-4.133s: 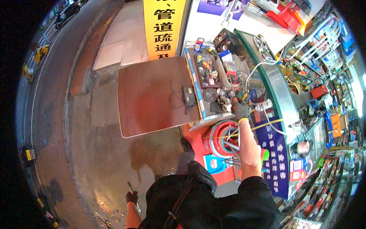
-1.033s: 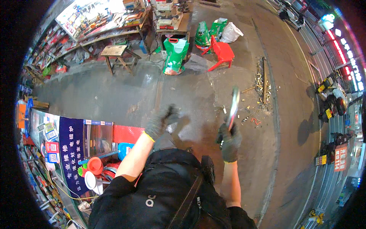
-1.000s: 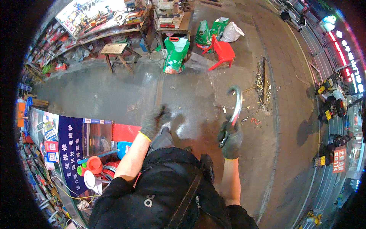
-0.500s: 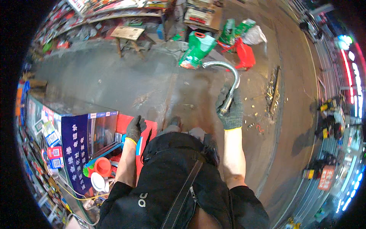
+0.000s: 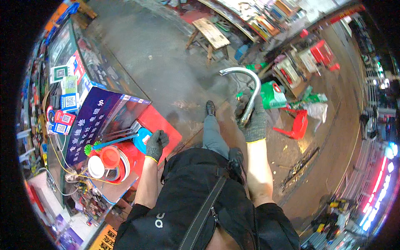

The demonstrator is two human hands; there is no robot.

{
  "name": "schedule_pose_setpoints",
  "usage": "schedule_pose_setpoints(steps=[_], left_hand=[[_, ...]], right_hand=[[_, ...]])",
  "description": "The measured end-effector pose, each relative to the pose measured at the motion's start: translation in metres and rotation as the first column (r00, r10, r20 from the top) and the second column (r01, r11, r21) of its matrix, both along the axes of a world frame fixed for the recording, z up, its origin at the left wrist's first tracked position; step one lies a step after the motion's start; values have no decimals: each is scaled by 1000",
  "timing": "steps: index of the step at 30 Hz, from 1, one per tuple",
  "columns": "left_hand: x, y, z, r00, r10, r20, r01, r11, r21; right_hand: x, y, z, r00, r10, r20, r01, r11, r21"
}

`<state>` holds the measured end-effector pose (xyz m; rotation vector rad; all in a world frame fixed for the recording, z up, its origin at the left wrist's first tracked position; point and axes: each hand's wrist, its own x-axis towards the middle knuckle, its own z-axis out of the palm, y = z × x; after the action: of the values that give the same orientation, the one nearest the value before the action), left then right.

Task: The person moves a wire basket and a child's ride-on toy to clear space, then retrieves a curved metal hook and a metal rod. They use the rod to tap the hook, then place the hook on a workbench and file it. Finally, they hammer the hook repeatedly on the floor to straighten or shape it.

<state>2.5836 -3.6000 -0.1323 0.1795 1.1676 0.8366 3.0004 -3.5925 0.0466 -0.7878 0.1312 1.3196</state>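
Observation:
My right hand (image 5: 251, 118), in a dark grey knit glove with a yellow cuff, is closed round the lower end of a shiny curved metal faucet spout (image 5: 255, 83). The spout's hooked end arches up and over to the left, free of any surface. At my left side, my left hand (image 5: 157, 145) wears a matching glove. Its fingers are curled in, and nothing shows in them. That hand hangs over the edge of a red board (image 5: 164, 127), near a blue round item (image 5: 143, 141).
Left of me stands a display case with a dark blue printed panel (image 5: 93, 121), beside red tubs (image 5: 110, 157). Ahead are a wooden stool (image 5: 211, 33) and a loaded workbench. A red plastic stool (image 5: 298, 125) and green bags (image 5: 273, 96) are on the floor at right.
My view has swung left, so the stools and bags now appear farther right. One leg has stepped forward. The spout stays in my right hand; my left fingers have curled in.

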Motion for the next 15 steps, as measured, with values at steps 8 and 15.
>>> schedule_pose_setpoints(steps=[8, 15], left_hand=[[36, 112, 4, 990, 140, -13, -140, 990, 33], [105, 231, 142, 765, -101, -636, 349, 895, 278]], right_hand=[[19, 173, -12, 912, 332, -239, -295, 939, 177], [-26, 325, 1, 867, 499, -8, -494, 859, 133]])
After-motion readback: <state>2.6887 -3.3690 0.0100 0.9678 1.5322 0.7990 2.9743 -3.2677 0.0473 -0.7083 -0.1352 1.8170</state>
